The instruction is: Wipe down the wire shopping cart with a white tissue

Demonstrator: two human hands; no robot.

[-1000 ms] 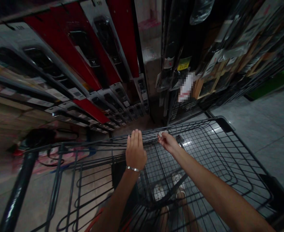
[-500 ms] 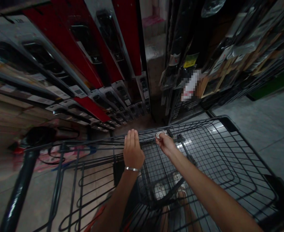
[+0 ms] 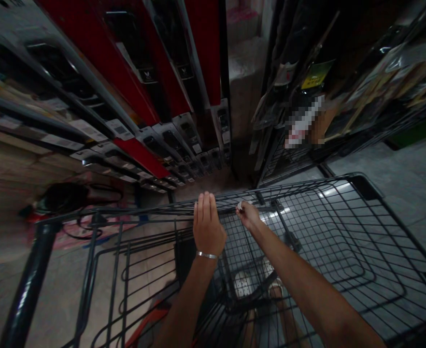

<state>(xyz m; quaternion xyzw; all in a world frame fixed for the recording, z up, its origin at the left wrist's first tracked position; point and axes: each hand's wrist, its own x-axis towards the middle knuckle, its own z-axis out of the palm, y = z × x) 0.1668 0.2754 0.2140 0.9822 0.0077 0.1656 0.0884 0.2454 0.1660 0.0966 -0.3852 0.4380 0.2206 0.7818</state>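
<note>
A black wire shopping cart [image 3: 343, 232] fills the lower half of the view. My left hand [image 3: 207, 224], with a silver bracelet at the wrist, rests with straight, closed-together fingers on the cart's top wire edge. Just to its right, my right hand [image 3: 248, 215] is pinched closed at the same edge, holding a small white object [image 3: 239, 206] I cannot make out against the wire. Through the cart's mesh I see my feet in white sandals [image 3: 245, 285].
Store shelving rises ahead: red and grey packaged goods [image 3: 144, 116] hang at the left, dark packaged items [image 3: 307, 96] at the right. A black bag with cables [image 3: 63, 198] lies on the floor at left. Grey tiled floor [image 3: 408, 169] extends to the right.
The view has shifted slightly, and both hands stay at the cart's top edge. My right hand has moved a little closer to the left hand, and the white object is more hidden in its fingers.
</note>
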